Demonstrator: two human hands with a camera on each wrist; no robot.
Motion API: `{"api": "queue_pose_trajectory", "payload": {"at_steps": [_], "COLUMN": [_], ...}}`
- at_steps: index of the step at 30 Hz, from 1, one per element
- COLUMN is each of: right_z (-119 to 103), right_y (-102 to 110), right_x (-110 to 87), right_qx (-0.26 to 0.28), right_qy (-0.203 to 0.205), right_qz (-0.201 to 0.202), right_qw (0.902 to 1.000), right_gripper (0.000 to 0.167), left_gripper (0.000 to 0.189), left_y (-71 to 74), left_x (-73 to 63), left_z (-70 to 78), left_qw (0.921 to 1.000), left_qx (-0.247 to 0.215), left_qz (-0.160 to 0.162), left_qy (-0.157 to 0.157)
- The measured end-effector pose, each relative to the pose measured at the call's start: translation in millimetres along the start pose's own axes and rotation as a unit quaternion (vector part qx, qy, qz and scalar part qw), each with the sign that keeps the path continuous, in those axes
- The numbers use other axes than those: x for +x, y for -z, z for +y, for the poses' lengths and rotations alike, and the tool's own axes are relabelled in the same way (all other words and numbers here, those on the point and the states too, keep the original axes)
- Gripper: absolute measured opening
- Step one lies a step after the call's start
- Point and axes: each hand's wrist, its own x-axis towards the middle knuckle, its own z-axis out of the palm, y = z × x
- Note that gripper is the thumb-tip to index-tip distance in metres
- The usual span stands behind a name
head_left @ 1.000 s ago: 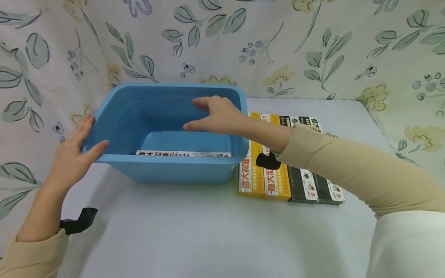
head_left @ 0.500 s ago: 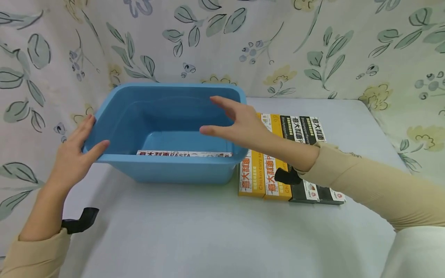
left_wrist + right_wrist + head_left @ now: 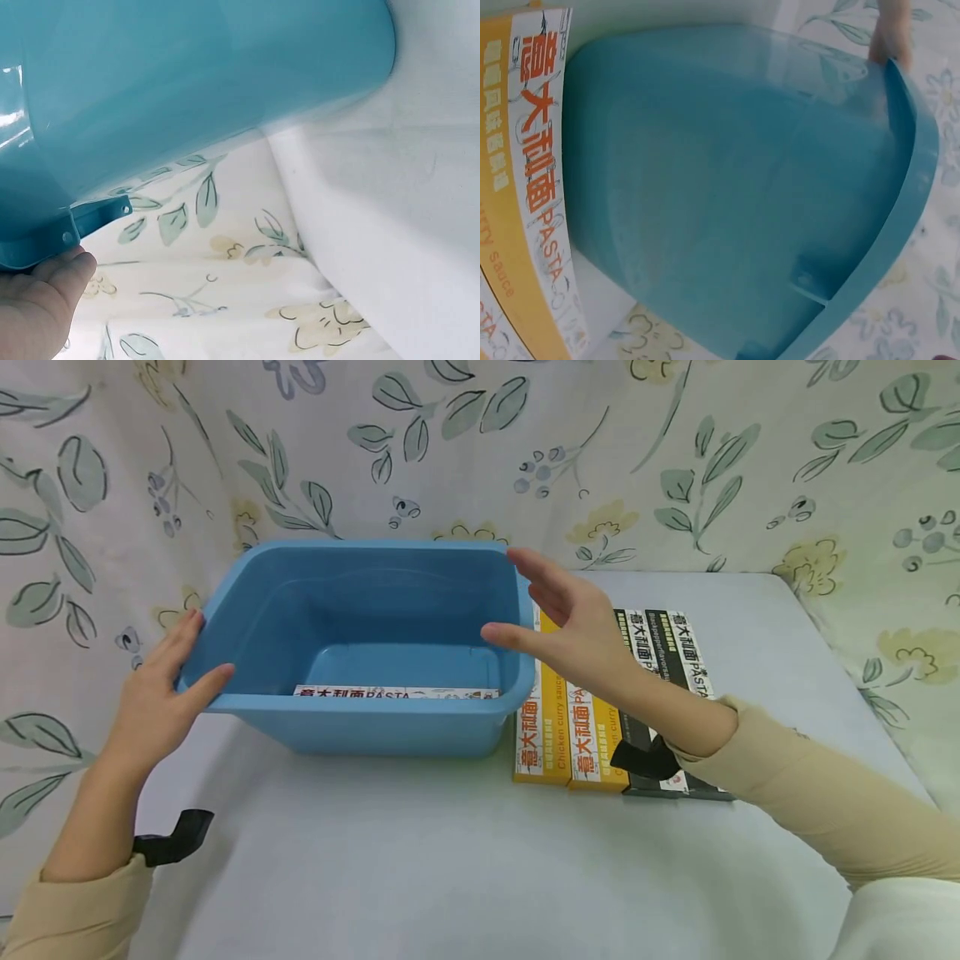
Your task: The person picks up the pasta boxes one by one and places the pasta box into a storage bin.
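Observation:
A blue plastic basin (image 3: 397, 727) stands on the white table. My left hand (image 3: 153, 693) holds its left rim, thumb over the edge and the other fingers outside; in the left wrist view, that hand (image 3: 45, 300) is under the rim's lip. My right hand (image 3: 577, 627) hovers at the right rim with fingers and thumb spread, holding nothing; whether it touches the rim I cannot tell. Inside the basin, a pasta box (image 3: 396, 692) shows only its printed upper strip above the near wall.
Right of the basin, yellow pasta boxes (image 3: 555, 735) and black pasta boxes (image 3: 686, 652) lie side by side, partly covered by my right arm. One yellow box (image 3: 525, 187) lies close beside the basin. A floral cloth (image 3: 450, 452) hangs behind the table.
My right hand has moved right, from above the basin's inside to its right rim, with fingers still spread. The left hand and the basin have stayed in place.

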Motion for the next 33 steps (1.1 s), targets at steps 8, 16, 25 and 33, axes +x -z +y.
{"api": "queue_pose_trajectory", "payload": {"at_steps": [8,16,25,33], "right_z": [8.9,12.6,8.5,13.8], "right_y": [12.9,23.7,40.9,51.6], "right_x": [-14.3,-25.0,-38.8,-52.9], "right_qx": [0.059,0.088,0.174,0.195], "right_qy": [0.040,0.061,0.113,0.103], "right_qz": [0.051,0.086,0.148,0.186], "right_qw": [0.9962,0.9905,0.9670,0.9574], "right_gripper": [0.075,0.076,0.079,0.066], "left_gripper": [0.068,0.068,0.069,0.069], "left_y": [0.2,-0.5,-2.3,-1.8], "left_x": [-1.3,-0.7,-0.1,-0.6], "left_z": [0.3,1.1,0.7,-0.9], "left_qw": [0.9999,1.0000,1.0000,1.0000], "left_qx": [-0.011,-0.006,-0.007,-0.004], "left_qz": [0.003,0.003,0.004,0.003], "left_qy": [-0.003,-0.002,-0.004,-0.003]}}
